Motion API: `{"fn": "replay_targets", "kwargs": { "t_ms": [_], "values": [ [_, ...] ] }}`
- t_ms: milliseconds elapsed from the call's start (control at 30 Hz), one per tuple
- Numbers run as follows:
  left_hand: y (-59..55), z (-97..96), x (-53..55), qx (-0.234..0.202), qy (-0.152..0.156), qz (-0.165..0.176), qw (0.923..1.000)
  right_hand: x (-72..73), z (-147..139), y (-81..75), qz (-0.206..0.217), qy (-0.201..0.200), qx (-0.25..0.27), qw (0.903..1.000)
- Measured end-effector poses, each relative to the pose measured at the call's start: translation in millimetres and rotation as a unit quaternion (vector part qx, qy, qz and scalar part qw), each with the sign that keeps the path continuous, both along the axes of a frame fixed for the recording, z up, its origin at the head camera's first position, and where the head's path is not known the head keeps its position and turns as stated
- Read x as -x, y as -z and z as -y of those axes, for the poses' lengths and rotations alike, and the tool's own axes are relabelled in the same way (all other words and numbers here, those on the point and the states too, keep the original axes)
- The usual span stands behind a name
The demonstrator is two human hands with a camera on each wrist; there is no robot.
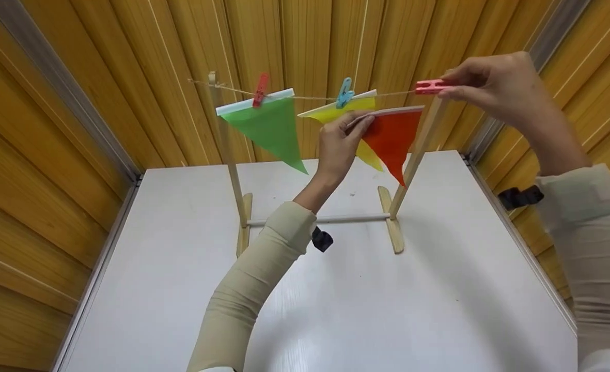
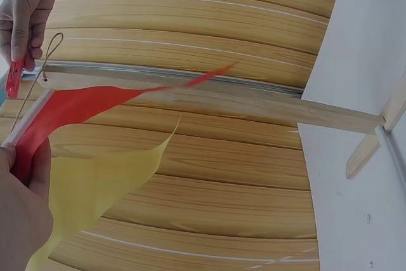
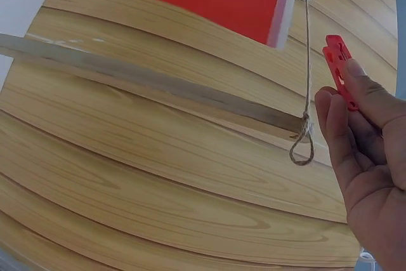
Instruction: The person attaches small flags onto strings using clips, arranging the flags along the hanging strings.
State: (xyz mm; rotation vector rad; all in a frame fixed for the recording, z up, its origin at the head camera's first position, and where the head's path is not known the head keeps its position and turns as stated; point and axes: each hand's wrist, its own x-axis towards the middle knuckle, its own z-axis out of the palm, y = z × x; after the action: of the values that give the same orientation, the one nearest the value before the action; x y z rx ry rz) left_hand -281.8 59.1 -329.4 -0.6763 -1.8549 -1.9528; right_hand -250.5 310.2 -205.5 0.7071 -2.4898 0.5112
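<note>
My left hand (image 1: 337, 147) pinches a red triangular flag (image 1: 395, 137) by the left end of its white top edge, just under the string (image 1: 395, 93). Between thumb and fingers of my right hand (image 1: 506, 88) is a red clothespin (image 3: 338, 71), held near the top of the right post (image 1: 422, 142). On the string, a blue clothespin (image 1: 345, 93) clips a yellow flag (image 1: 315, 112), partly hidden behind my left hand and the red flag. Further left hangs a green flag (image 1: 271, 124) under another red clothespin (image 1: 260, 90).
The wooden stand has a left post (image 1: 227, 150), flat feet (image 1: 395, 235) and a pale crossbar (image 1: 346, 219), and stands on a white table (image 1: 181, 289). Wood-grain panels (image 1: 305, 46) surround the table. The string ends in a loop (image 3: 302, 150) at the right post.
</note>
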Motion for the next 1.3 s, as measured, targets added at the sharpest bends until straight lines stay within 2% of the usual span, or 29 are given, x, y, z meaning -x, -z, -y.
{"fn": "replay_targets", "kwargs": {
  "t_ms": [133,267,467,667,933,1100,1300],
  "values": [
    [-3.4,-9.0,0.1,-0.028,0.010,0.037,0.9989,1.4,-3.7,-3.8,0.005,0.009,-0.010,0.9999],
    [-6.4,-17.6,1.4,-0.042,0.013,0.054,0.9976,2.4,-7.2,-7.6,0.021,0.024,-0.024,0.9992],
    [-5.7,-28.8,3.6,-0.090,0.016,0.082,0.9925,6.6,-4.2,-15.4,0.041,0.031,-0.061,0.9968],
    [-7.0,-37.0,4.5,-0.150,0.041,0.122,0.9802,10.2,-1.7,-21.9,0.057,0.017,-0.083,0.9948],
    [-9.3,-43.7,6.4,-0.194,0.052,0.128,0.9712,9.1,2.8,-23.7,0.059,0.009,-0.117,0.9913],
    [-9.6,-48.1,7.5,-0.229,0.058,0.148,0.9604,9.5,6.8,-24.4,0.056,-0.001,-0.135,0.9893],
    [-10.5,-55.2,10.8,-0.272,0.095,0.154,0.9451,13.5,10.4,-26.1,0.043,-0.027,-0.145,0.9882]
  ]
}}
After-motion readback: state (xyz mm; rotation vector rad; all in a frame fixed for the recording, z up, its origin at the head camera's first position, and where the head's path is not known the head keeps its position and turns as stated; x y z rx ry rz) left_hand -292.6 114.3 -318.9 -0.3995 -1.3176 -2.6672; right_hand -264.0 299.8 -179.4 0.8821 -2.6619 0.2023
